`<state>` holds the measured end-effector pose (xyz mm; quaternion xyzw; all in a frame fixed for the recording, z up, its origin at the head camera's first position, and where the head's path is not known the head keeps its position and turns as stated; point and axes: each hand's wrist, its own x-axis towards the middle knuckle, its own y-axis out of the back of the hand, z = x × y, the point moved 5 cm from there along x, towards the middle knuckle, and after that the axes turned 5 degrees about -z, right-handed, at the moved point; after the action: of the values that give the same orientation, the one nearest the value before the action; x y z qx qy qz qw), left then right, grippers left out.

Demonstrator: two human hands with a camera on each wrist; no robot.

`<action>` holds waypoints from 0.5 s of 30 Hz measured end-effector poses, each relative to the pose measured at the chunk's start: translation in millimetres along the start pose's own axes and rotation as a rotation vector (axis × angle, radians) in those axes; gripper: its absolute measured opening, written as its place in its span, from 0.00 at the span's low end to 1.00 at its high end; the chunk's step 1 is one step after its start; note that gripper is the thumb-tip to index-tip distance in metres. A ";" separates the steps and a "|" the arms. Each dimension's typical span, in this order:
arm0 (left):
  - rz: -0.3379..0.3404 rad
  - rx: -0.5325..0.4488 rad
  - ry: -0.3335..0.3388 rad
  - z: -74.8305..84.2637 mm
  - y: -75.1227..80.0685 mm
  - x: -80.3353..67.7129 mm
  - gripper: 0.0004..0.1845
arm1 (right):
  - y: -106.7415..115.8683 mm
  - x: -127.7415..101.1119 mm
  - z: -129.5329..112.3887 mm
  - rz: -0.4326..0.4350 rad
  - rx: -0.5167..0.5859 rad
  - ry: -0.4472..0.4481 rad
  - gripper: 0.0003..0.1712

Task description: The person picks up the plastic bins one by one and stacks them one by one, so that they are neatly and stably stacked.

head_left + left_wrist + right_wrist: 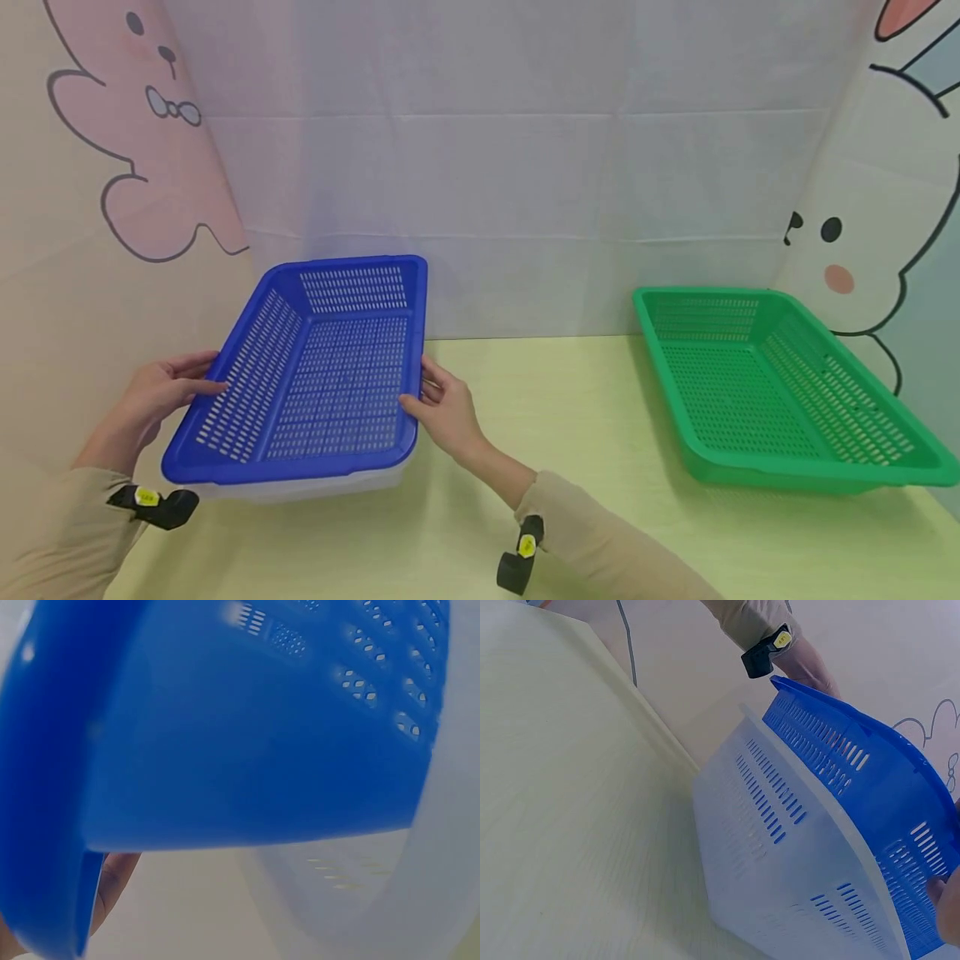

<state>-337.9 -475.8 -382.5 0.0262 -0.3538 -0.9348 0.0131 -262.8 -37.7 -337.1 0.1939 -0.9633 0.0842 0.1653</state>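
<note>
Holding the two long sides of the blue basket (pixel 318 367), both hands keep it tipped up, its far end higher than its near end. The left hand (pixel 153 398) has its fingers curled over the left rim. The right hand (pixel 446 408) grips the right rim, thumb on the inside edge and fingers on the outside.

The blue basket is a shallow box shape with a thick smooth rim. Its floor and walls are full of little slots in neat rows. It sits inside a white basket (pixel 315 485) of the same shape, so only a pale strip of the white one peeks out under the near edge. From the right wrist, the white basket (pixel 780 855) shows its slotted underside, and the blue basket (pixel 870 795) pokes out above it. Both are over the left part of the yellow-green table (pixel 555 467), close to the person.

The left wrist view is blurry. The blue basket (pixel 225 735) fills most of it, and only a bit of one finger shows below the rim. In the right wrist view just a fingertip shows at the right edge.

A green basket (pixel 765 392) sits flat on the right side of the table, well apart, and its right corner is cut off. Cartoon bunny pictures hang on the walls behind.
</note>
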 end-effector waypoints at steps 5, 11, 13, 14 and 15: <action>0.018 -0.004 0.016 -5.1 -5.2 -1.2 0.46 | 0.4 0.5 5.5 0.001 0.011 -0.027 0.36; -0.043 -0.036 0.068 44.9 -19.7 -37.8 0.45 | -0.9 -1.6 -0.7 -0.002 0.022 -0.079 0.35; -0.038 -0.053 0.051 34.1 -23.5 -31.2 0.45 | -0.9 -3.9 -5.7 0.002 0.015 -0.094 0.34; -0.022 -0.045 0.043 22.5 -23.9 -23.5 0.45 | -0.7 -5.3 -8.3 0.009 0.003 -0.100 0.34; -0.009 -0.044 0.037 8.9 -23.7 -14.6 0.46 | -0.3 -6.3 -9.5 0.014 -0.007 -0.104 0.34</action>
<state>-324.0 -451.6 -391.0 0.0449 -0.3327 -0.9418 0.0161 -254.5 -33.7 -330.4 0.1907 -0.9722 0.0715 0.1150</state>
